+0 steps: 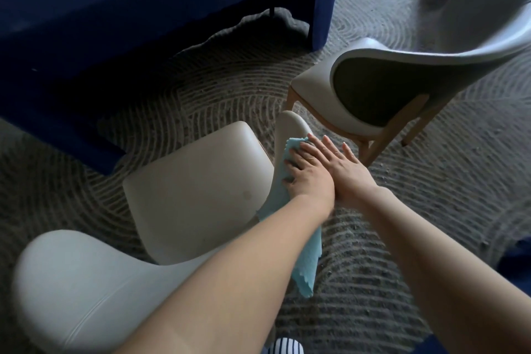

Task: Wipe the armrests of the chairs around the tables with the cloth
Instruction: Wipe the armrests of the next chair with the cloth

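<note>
Blue cloth (pixel 307 261) lies under my left grip (pixel 309 172), which is spread flat with fairly straight fingers and presses it onto the armrest (pixel 291 126). A limp tail with a ragged edge hangs below my wrist. My right grip (pixel 352 174) is flat too, holds nothing, and touches the left on its outer side. The armrest is smooth, cream, narrow and rounded. Its long axis runs straight ahead of my left fingertips to a blunt tip just beyond the cloth, so I judge the next stroke goes forward along that line. A second chair (pixel 402 86) stands beyond my right grip on ribbed carpet (pixel 230 89).
</note>
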A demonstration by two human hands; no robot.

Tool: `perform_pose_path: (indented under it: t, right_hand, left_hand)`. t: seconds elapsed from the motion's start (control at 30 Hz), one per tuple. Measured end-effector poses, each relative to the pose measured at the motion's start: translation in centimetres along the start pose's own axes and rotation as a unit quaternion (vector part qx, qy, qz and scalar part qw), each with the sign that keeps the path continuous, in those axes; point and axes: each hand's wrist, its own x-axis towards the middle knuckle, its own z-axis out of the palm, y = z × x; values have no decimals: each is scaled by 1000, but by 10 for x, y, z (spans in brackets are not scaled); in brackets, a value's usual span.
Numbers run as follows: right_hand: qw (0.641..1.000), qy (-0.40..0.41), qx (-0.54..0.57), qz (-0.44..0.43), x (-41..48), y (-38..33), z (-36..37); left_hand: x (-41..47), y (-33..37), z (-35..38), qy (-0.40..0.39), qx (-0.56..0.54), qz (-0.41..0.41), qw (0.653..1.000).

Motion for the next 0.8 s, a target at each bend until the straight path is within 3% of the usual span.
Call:
perform_pose_path:
  t: [0.33,0.6,0.7,0.8]
  right_hand:
    - [999,14,16,33,-15,-23,-3]
    - [998,48,19,40,-53,-63,14]
    - [995,89,-32,-9,-68,-90,32]
    - [994,98,-42,37,-84,-119,46]
  left_hand:
    - [-17,-13,5,1,11,11,1000]
    - [-89,-47,-9,-49,23,47,997]
    - [-118,-72,-9,-34,46,80,995]
    - [-141,-98,-7,-19,77,123,989]
